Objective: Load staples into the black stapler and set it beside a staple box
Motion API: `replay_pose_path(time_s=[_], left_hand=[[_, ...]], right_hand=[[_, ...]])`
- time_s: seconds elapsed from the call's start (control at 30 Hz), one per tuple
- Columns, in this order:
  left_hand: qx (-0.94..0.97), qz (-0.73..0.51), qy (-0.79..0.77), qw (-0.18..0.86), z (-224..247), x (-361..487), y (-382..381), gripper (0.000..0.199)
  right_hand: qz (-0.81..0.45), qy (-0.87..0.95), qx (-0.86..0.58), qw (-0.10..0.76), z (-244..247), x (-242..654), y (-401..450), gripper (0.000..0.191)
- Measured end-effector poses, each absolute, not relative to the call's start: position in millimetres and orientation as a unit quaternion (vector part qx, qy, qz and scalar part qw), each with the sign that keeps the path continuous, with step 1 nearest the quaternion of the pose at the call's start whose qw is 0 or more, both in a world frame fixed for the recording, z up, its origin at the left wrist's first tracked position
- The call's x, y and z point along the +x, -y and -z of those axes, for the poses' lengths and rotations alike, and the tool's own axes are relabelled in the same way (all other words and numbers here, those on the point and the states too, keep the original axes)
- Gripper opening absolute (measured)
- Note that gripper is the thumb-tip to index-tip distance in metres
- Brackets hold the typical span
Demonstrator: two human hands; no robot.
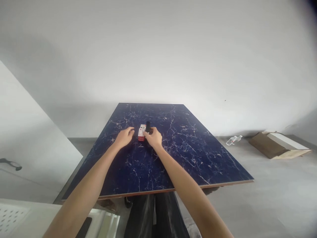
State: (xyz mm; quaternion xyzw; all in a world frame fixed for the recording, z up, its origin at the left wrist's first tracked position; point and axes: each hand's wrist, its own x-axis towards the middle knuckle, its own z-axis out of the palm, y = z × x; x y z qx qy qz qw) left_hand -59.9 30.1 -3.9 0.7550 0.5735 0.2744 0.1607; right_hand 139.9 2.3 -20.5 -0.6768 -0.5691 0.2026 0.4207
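Note:
A small stack of red-and-white boxes (141, 134) lies on the blue marbled table (188, 155), in the middle of its far half. Along the right side of the stack is a dark, narrow, upright-looking object (148, 125) whose kind I cannot make out. My right hand (155, 137) grips it between thumb and fingers, the thumb close to or touching the boxes. To the left of the stack, my left hand (124, 137) is held with thumb and fingers apart, holding nothing and a small gap away from the boxes.
Behind the table rises a pale wall (158, 59). On the floor at right lie a clear plastic bottle (233, 140) and an open cardboard box (269, 145). A white door (29, 138) with a dark handle stands at left, and a white surface (29, 218) fills the lower left.

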Motion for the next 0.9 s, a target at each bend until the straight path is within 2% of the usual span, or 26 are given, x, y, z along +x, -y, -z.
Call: replay_pose_path(time_s=[0.13, 0.37, 0.53, 0.67, 0.8, 0.9], left_hand=[[0.730, -0.291, -0.598, 0.154, 8, -84, -34, 0.038], [0.762, -0.253, -0.586, 0.109, 5, -87, -28, 0.048], [0.776, -0.247, -0.557, 0.161, 2, -85, -23, 0.067], [0.759, -0.263, -0.564, 0.192, -1, -84, -26, 0.077], [0.770, -0.254, -0.555, 0.183, -5, -83, -25, 0.071], [0.783, -0.239, -0.551, 0.162, -7, -82, -24, 0.068]], right_hand=[[-0.213, 0.605, -0.631, 0.436, 24, 91, -12, 0.044], [-0.312, 0.615, -0.557, 0.462, 40, 114, -34, 0.028], [-0.250, 0.636, -0.553, 0.477, 41, 118, -45, 0.038], [-0.262, 0.675, -0.522, 0.451, 29, 112, -59, 0.043], [-0.365, 0.653, -0.515, 0.418, 24, 113, -73, 0.046], [-0.398, 0.625, -0.506, 0.442, 29, 115, -78, 0.042]])
